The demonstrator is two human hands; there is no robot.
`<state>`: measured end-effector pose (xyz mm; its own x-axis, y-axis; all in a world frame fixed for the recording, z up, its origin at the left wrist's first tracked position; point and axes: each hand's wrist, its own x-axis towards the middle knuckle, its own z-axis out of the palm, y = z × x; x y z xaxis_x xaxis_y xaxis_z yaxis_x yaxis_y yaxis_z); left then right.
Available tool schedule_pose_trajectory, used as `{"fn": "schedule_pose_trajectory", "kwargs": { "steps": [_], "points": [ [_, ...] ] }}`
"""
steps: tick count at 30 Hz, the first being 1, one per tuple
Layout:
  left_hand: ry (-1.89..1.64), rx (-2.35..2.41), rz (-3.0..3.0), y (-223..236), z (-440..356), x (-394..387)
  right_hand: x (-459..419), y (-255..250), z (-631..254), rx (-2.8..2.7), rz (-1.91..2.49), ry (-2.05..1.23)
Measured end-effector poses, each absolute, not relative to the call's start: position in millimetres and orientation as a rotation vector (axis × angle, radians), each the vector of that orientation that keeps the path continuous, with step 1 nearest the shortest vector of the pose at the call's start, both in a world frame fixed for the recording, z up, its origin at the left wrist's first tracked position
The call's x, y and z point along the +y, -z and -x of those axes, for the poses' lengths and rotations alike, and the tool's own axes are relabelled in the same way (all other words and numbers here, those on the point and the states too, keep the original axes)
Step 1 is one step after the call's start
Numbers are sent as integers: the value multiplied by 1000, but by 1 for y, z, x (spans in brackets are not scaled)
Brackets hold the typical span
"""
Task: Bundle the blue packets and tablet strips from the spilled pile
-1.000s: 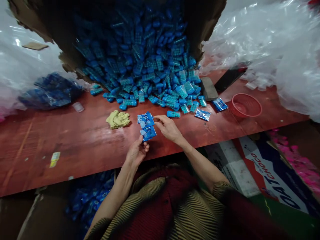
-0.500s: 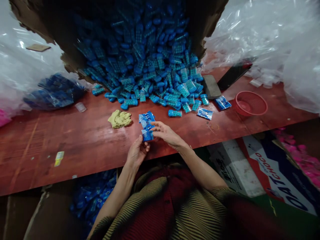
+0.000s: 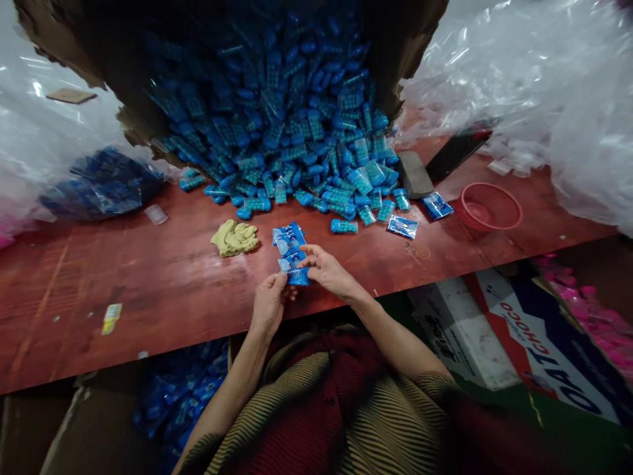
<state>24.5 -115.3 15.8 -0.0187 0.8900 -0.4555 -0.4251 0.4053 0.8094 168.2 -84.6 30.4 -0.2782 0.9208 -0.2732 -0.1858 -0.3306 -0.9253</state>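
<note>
My left hand [image 3: 268, 306] and my right hand [image 3: 329, 271] meet at the near edge of the red table [image 3: 148, 277], both pinching a small blue packet [image 3: 295, 272]. Just beyond it a short stack of like blue packets [image 3: 288, 237] lies on the table. A big heap of small blue items [image 3: 291, 132] spills from a torn cardboard box [image 3: 64, 39] at the back.
A yellow crumpled cloth [image 3: 234, 237] lies left of the stack. Two bagged packets [image 3: 401, 227] and a red basket [image 3: 490, 207] sit at right. Clear plastic bags [image 3: 544, 92] pile on both sides. A printed carton [image 3: 539, 343] stands below right.
The right hand drew back from the stack to the packet in the left hand. Both hands now hold it, slightly nearer the table edge.
</note>
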Motion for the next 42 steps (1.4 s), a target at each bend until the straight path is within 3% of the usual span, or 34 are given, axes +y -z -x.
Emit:
{"fn": "schedule_pose_trajectory", "kwargs": {
  "steps": [6, 10, 13, 16, 19, 28, 33, 38, 42],
  "points": [
    [-1052, 1133, -451, -13, -19, -113, -93, -17, -154, -1062, 1101, -1548],
    [-1040, 1036, -311, -10, -18, -114, -88, -26, -170, -1422, 1110, -1454],
    [-1040, 1032, -214, -10, -17, -116, -64, -39, -199, -1903, 1336, -987],
    [-1036, 1027, -161, -13, -18, -118, -36, -50, -221, -2220, 1857, -443],
    [-1036, 1014, -158, -17, -19, -119, -20, -53, -225, -2338, 2082, -322],
    [-994, 1040, -119, -18, -23, -118, -7, -27, -226, -2132, 1875, -569],
    [-1010, 1083, -111, -15, -24, -119, 0, -40, -238, -2015, 1746, -669],
    [-1068, 1096, -146, -9, -26, -118, -39, -60, -233, -1244, 1188, -1517],
    [-1081, 1075, -188, -7, -29, -120, -73, -56, -215, -914, 993, -1767]
  ]
}}
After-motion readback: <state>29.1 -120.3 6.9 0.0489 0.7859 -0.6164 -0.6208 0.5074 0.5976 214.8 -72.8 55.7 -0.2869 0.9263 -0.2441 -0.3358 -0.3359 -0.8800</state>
